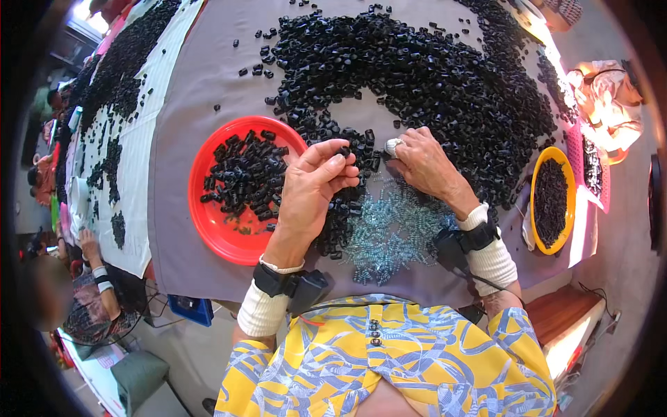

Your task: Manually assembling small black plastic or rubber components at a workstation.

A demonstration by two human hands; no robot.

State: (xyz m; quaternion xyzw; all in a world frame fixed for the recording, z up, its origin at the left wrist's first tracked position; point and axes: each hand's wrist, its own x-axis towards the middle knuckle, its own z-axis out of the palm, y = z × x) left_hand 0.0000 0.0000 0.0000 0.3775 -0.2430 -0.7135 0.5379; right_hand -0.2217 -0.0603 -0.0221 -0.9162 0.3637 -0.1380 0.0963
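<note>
**Black piece (344, 151) held up just right of the red plate (212, 222)**

The small black piece is pinched between the thumb and fingertips of the left hand (309, 191), by which the right edge of the red plate is partly covered. The piece is held past that edge, on the side toward the right hand (429, 167), and is not touched by it. The right hand is placed farther to the right of the plate, with its fingers curled and pointed downward; whether anything is gripped there cannot be told. A pale finger cover (393, 146) is worn on one of its digits.

In the plate, many similar pieces (243, 174) are gathered. To the right of the plate, below and between the hands, clear bluish coils (389, 236) are spread on the grey cloth (184, 97). A large black heap (445, 76) is spread beyond the plate and to its right. Well to the right of the plate, a yellow bowl (570, 208) is filled with thin dark pieces (550, 205).
</note>
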